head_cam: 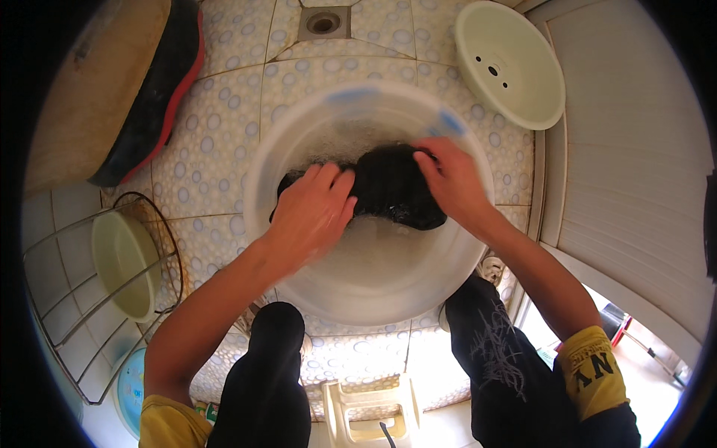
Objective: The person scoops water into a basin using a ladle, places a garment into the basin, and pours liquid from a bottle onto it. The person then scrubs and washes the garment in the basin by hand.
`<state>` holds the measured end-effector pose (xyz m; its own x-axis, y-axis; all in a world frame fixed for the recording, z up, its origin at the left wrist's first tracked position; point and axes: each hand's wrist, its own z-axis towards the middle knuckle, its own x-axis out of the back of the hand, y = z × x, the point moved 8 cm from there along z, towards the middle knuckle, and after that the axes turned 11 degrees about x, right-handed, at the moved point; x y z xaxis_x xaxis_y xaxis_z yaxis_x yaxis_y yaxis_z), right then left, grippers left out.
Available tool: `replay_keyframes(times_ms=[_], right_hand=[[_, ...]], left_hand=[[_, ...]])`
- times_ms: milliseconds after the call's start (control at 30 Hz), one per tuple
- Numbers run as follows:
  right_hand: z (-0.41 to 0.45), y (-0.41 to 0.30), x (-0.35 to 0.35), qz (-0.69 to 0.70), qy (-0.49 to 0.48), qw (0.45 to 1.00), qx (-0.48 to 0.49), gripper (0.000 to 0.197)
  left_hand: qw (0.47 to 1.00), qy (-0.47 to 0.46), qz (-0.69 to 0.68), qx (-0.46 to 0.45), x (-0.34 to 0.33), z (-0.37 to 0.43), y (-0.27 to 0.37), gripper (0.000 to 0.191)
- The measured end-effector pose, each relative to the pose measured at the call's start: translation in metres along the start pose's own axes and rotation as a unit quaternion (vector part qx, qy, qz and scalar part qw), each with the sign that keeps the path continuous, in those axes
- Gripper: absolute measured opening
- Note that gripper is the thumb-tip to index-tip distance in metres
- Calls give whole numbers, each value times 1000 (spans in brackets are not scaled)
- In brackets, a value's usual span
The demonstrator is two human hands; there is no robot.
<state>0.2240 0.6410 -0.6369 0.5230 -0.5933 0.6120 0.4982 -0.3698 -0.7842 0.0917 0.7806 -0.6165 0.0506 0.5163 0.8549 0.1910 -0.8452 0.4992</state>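
Observation:
A large pale plastic washbasin (369, 305) with blue marks on its rim stands on the tiled floor between the knees, holding cloudy water with some suds. Dark wet fabric (392, 185), probably a garment, lies across the water. My left hand (313, 215) is over its left part, with bent fingers pressed into the cloth. At the upper right edge of the fabric, my right hand (451, 179) pinches the cloth between thumb and fingers. Part of the fabric is under water.
An empty green basin (512, 67) leans by the door at upper right. A wire rack (84, 325) and another green basin (126, 266) are at left. A floor drain (324, 22) lies at the top, a plastic stool (369, 400) at the bottom.

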Motion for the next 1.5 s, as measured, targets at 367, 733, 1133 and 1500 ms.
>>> replay_keyframes(times_ms=[367,733,1133,1500], right_hand=[[-14,29,-35,132,-286,927,-206,19],[39,-112,83,175,-83,980,-36,24],[-11,-145,89,-176,-211,910,311,26],[-131,-67,-1,-148,-403,873,231,20]], left_hand=[[959,-70,-232,150,-13,19,-41,16],[896,162,-395,120,140,14,0,20],[972,-89,-206,-70,118,-31,17,11],[950,-305,-45,-38,-17,-113,15,32]])
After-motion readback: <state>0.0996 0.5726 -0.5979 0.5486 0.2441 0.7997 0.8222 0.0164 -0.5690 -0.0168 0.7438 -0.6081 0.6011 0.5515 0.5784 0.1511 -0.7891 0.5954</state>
